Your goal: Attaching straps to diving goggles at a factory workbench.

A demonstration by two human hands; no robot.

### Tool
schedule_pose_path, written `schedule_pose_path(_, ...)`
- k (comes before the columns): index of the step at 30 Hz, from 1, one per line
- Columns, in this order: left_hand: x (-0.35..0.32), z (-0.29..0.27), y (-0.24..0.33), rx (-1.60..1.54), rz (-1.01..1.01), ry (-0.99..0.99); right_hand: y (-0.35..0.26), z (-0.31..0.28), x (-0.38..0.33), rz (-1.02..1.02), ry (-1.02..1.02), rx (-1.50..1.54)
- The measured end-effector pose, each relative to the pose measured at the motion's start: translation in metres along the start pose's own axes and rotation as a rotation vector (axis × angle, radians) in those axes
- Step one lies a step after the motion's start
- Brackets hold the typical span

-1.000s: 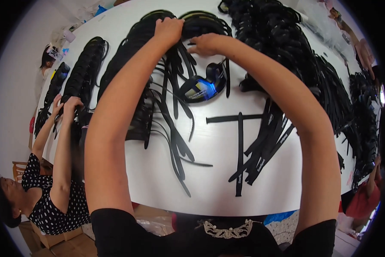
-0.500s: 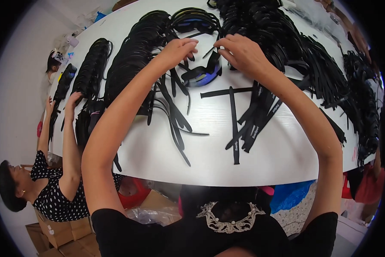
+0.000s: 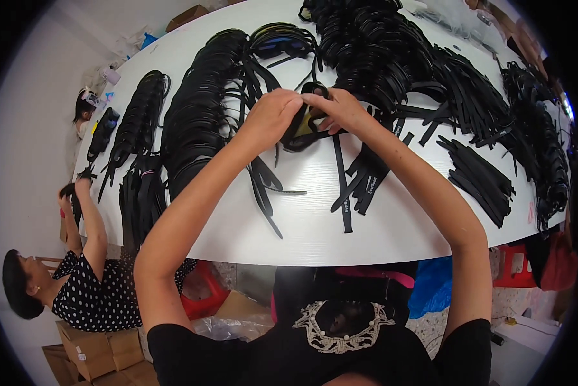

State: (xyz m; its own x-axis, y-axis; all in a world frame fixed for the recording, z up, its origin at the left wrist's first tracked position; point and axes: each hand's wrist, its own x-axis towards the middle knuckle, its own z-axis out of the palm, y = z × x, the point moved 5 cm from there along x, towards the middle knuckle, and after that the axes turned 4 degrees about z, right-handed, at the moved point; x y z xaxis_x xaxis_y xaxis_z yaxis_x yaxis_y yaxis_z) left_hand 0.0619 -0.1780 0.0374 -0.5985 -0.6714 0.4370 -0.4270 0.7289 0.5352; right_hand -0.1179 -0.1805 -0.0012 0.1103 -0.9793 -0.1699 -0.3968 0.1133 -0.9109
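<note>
A pair of black sports goggles (image 3: 297,137) is held up above the white table, tilted, with yellowish lens showing. My left hand (image 3: 273,117) pinches its left end, and the thumb and fingers of my right hand (image 3: 340,110) close round its other end. My fingertips meet at the upper edge; whether a strap end is between them cannot be made out. Just right of and below the goggles, several black straps (image 3: 368,183) with pale print lie loosely crossed. Another pair of goggles with a bluish lens (image 3: 282,46) lies beyond my hands.
Long rows of stacked black goggles stand left (image 3: 199,122) and right (image 3: 379,55) of my hands. Bundles of black straps (image 3: 479,183) lie at the right. A co-worker in a dotted top (image 3: 96,293) reaches onto the table's left side. The table's near edge (image 3: 327,264) curves before me.
The goggles have been lifted off the table and turned, and both hands have come together on them, nearer to me. The co-worker's hands have moved nearer along the table's left side.
</note>
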Motion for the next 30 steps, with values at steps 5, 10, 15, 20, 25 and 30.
schedule_pose_path(5, -0.028, -0.018, -0.01, -0.442, -0.277, 0.337, 0.018, -0.006, -0.001, -0.047, -0.017, 0.203)
schedule_pose_path(10, -0.057, -0.001, 0.022, -0.733, -0.342, 0.212, 0.021, -0.021, -0.005, 0.031, 0.064, 0.549)
schedule_pose_path(15, -0.048, -0.014, 0.067, -0.439, 0.027, 0.447, -0.022, 0.006, -0.022, -0.04, 0.054, 0.908)
schedule_pose_path(20, -0.03, -0.03, 0.08, -0.066, 0.366, 0.526, -0.037, 0.013, -0.042, -0.091, 0.002, 0.99)
schedule_pose_path(25, -0.011, -0.03, 0.054, -1.36, 0.76, 0.61, -0.037, -0.003, -0.073, -0.157, -0.183, 0.111)
schedule_pose_path(30, -0.039, -0.026, 0.024, -0.667, -0.012, 0.813, -0.01, 0.003, -0.132, -0.551, -0.256, -0.622)
